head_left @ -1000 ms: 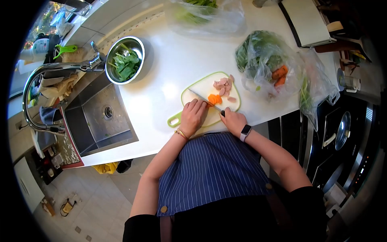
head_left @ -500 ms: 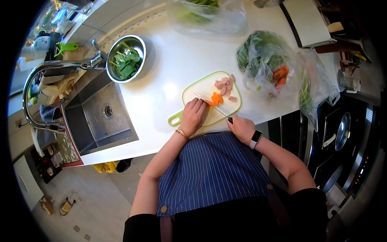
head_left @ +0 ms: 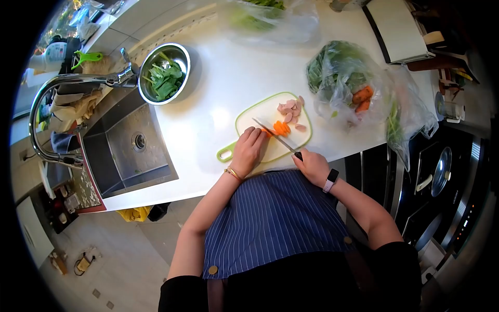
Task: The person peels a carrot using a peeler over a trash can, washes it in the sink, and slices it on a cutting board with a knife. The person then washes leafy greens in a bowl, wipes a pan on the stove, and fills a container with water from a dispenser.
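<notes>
A white cutting board [head_left: 250,113] with a green rim and handle lies on the counter. My right hand [head_left: 313,168] is closed round the black handle of a kitchen knife [head_left: 283,143], whose blade slants up and left across the board. With bent fingers, my left hand [head_left: 248,150] presses on a piece of carrot [head_left: 266,132] just left of the blade; most of that piece is hidden under the fingers. Orange carrot slices [head_left: 281,128] lie just right of the blade. Behind them is a small pile of pink sausage-like slices [head_left: 290,109].
A steel bowl [head_left: 186,61] with green leaves [head_left: 166,82] stands beside the sink [head_left: 125,174] and faucet [head_left: 67,82]. Plastic bags with leafy greens [head_left: 340,62] and carrots [head_left: 363,94] lie at the right. Another bag [head_left: 291,26] is at the back; a stove [head_left: 434,192] is at far right.
The knife blade has turned, showing more of its flat side, and now stands against the carrot slices. Both hands stay in nearly the same place.
</notes>
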The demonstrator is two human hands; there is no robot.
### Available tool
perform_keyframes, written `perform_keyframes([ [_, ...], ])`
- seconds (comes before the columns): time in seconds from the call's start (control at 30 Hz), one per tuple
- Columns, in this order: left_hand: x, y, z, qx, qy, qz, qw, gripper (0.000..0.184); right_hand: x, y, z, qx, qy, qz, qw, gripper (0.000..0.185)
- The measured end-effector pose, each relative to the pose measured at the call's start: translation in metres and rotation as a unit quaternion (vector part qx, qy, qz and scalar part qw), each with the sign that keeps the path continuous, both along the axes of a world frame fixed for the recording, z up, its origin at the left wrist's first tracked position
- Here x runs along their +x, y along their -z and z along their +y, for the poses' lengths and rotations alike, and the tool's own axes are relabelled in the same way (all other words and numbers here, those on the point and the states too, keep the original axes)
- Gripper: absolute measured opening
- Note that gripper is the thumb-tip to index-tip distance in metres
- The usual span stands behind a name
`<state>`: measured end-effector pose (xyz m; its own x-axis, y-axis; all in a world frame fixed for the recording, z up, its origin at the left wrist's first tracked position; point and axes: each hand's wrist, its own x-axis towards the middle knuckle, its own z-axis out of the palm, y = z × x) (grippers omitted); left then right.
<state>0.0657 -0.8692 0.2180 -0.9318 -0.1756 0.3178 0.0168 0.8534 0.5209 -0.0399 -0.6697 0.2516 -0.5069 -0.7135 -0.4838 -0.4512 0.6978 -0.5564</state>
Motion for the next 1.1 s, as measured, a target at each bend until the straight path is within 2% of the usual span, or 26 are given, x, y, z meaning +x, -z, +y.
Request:
perform_keyframes([
  [0.17, 0.0, 0.007, -0.001, -0.005, 0.011, 0.003, 1.0, 0.028, -0.002, -0.007, -0.004, 0.044, -0.072, 0.08, 0.993, 0.03],
  [0.27, -0.001, 0.009, -0.001, 0.009, 0.01, 0.0, 1.0, 0.028, 0.001, -0.002, -0.005, 0.06, -0.078, 0.091, 0.991, 0.029],
  [0.57, 0.0, 0.009, -0.002, -0.006, 0.016, 0.007, 1.0, 0.029, -0.007, 0.03, -0.033, 0.068, -0.06, 0.081, 0.993, 0.029],
  [0.6, -0.001, 0.006, -0.001, -0.001, 0.009, 0.01, 1.0, 0.026, -0.01, 0.035, -0.033, 0.014, -0.016, 0.06, 0.998, 0.032],
  [0.7, -0.003, 0.009, -0.003, -0.005, 0.002, 0.025, 1.0, 0.023, -0.012, 0.035, -0.021, -0.015, 0.021, 0.004, 1.0, 0.033],
  [0.87, 0.0, 0.011, -0.003, -0.005, 0.018, -0.004, 1.0, 0.03, -0.006, -0.003, -0.009, 0.017, -0.05, 0.05, 0.997, 0.029],
  [1.1, 0.0, 0.012, -0.004, -0.007, 0.025, 0.007, 1.0, 0.029, -0.007, 0.005, -0.015, 0.046, -0.078, 0.063, 0.994, 0.028],
])
